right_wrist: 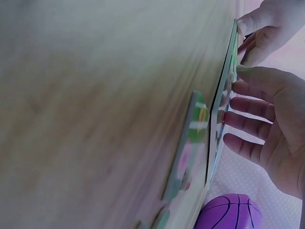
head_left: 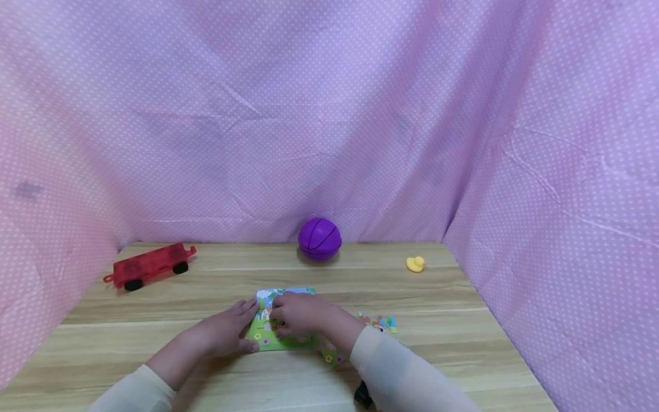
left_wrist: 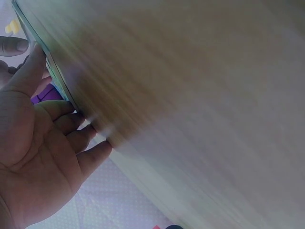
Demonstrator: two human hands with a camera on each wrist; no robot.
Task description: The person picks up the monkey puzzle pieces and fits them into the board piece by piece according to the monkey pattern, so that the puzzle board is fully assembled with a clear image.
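Note:
A flat jigsaw puzzle board (head_left: 285,343) with a bright farm-like picture lies on the wooden table, in the middle of the head view. My left hand (head_left: 226,332) rests at its left edge, fingers extended and thumb near the front corner. Over the board is my right hand (head_left: 301,313), its fingertips touching the picture; in the right wrist view its fingers (right_wrist: 250,125) look fairly straight. Loose puzzle pieces lie right of the board: one green piece (head_left: 332,356) close beside it, and another (head_left: 388,325) farther right, partly behind my right forearm.
A purple ball (head_left: 320,239) sits at the table's back. To the back left stands a red toy wagon (head_left: 151,266) with black wheels, and at the back right a yellow rubber duck (head_left: 415,264). Pink dotted cloth (head_left: 319,114) surrounds the table. A black object (head_left: 362,395) shows beneath my right sleeve.

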